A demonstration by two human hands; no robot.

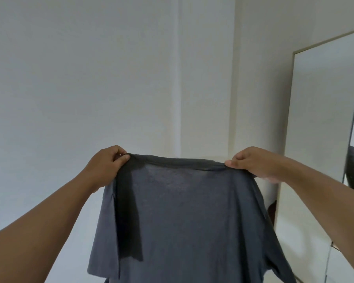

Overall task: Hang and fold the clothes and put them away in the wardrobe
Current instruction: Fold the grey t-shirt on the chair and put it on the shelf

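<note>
Left hand (pixel 107 160): pinches one shoulder of the grey T-shirt (pixel 192 221).
Right hand (pixel 251 163): pinches the other shoulder.
Risk: thin fabric slips, or the doubled-over left sleeve folds in crooked.

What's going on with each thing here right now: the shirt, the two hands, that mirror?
Grey T-shirt: held up in the air by its top edge, hanging down, one part folded over near the left side.
Left hand: fingers curled, grip pinching the shirt's top left corner.
Right hand: fingers curled, grip pinching the shirt's top right corner.
Mirror: upright against the wall on the right, reflecting a bit of grey cloth.
</note>
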